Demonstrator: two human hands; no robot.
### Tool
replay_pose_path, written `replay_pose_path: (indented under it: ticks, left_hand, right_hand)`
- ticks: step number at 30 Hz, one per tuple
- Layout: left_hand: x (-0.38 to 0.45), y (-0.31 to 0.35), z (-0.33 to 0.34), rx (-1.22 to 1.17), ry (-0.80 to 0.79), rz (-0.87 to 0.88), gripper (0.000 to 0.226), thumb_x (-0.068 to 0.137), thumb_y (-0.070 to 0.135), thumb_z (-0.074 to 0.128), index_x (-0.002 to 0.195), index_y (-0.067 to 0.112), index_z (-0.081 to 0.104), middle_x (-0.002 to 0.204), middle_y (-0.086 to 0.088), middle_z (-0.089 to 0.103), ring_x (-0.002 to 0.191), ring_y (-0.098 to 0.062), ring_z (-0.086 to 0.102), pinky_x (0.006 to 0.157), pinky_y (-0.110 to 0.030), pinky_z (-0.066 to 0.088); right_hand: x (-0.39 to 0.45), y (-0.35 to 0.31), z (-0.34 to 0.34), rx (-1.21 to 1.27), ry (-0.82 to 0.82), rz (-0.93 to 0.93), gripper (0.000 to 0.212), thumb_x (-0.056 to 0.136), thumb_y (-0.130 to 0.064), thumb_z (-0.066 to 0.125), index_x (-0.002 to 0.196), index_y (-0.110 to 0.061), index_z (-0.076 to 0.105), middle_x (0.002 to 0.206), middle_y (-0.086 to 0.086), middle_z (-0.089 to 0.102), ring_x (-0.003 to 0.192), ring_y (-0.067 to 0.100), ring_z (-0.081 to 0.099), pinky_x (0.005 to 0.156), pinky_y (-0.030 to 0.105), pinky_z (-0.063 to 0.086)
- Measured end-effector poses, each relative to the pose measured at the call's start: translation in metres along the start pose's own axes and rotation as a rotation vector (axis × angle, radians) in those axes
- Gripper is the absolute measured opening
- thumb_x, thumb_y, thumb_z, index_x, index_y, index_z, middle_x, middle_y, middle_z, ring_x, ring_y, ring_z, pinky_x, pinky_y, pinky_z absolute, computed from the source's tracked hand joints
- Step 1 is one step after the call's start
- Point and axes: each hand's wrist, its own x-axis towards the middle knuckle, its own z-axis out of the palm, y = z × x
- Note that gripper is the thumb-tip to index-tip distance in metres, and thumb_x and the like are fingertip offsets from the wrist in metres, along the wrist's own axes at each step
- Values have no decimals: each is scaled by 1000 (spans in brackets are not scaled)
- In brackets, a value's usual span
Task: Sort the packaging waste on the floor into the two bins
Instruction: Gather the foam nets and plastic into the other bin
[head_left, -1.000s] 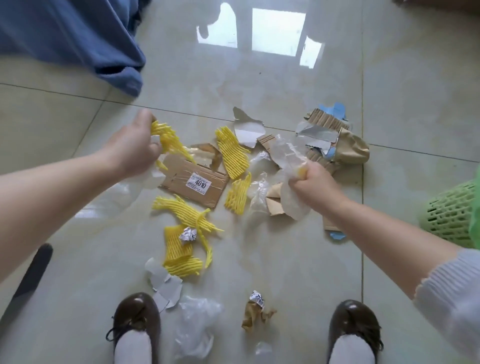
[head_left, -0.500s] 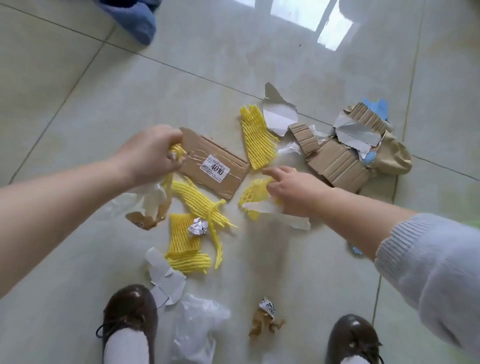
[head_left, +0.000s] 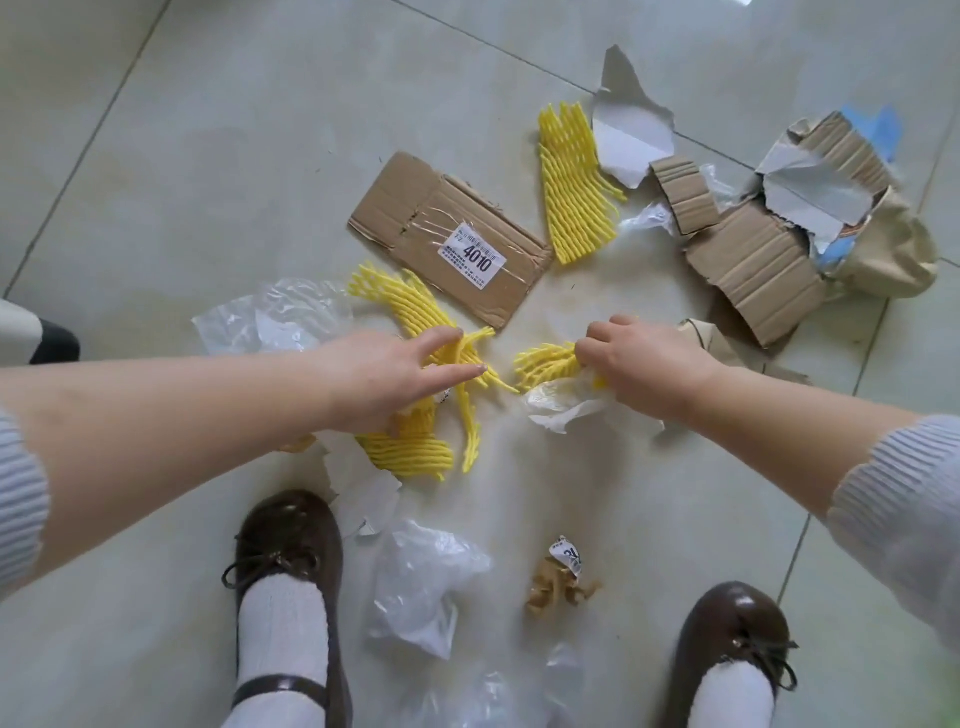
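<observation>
Right hand grips yellow foam net and plastic; left hand spreads open over netting.

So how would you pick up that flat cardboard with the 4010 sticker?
The cardboard lies flat on the floor, so pinching from above probably won't work. Slide fingertips under its far-left short edge, which is bare and clear of the yellow foam netting, then pinch.

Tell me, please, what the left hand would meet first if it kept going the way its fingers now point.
The left hand points right, over the yellow foam net. Going straight on, it would probably first meet the foam net piece held in the right hand, across a short gap of floor; depth is uncertain.
</observation>
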Motion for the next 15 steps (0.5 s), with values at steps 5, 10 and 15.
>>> replay_pose_path:
  ticks: [5, 10, 15]
  left_hand:
    - [6, 4, -6, 16, 5, -22, 80, 79, 35, 67, 141, 38, 17, 143, -8, 16, 98, -33, 58, 71, -41, 54]
    - [2, 14, -5, 59, 35, 14, 51, 82, 33, 55, 128, 23, 34, 123, -8, 36, 93, -30, 58, 66, -38, 48]
    - [1, 16, 1, 153, 122, 106, 38, 77, 23, 53, 115, 18, 49, 106, -7, 51, 77, -30, 61, 72, -35, 37]
  right_hand:
    - [-9, -1, 2, -22, -47, 26, 29, 88, -9, 46, 116, -16, 48, 114, 6, 50, 107, 27, 48, 60, 32, 31]
    - [-11, -4, 2, -32, -54, 39, 29, 89, -10, 44, 117, -17, 47, 115, 4, 49, 108, 25, 48, 48, 28, 19]
    - [-13, -7, 0, 40, -24, 54, 31, 85, -11, 50, 116, -17, 48, 113, 5, 50, 106, 26, 49, 59, 32, 33]
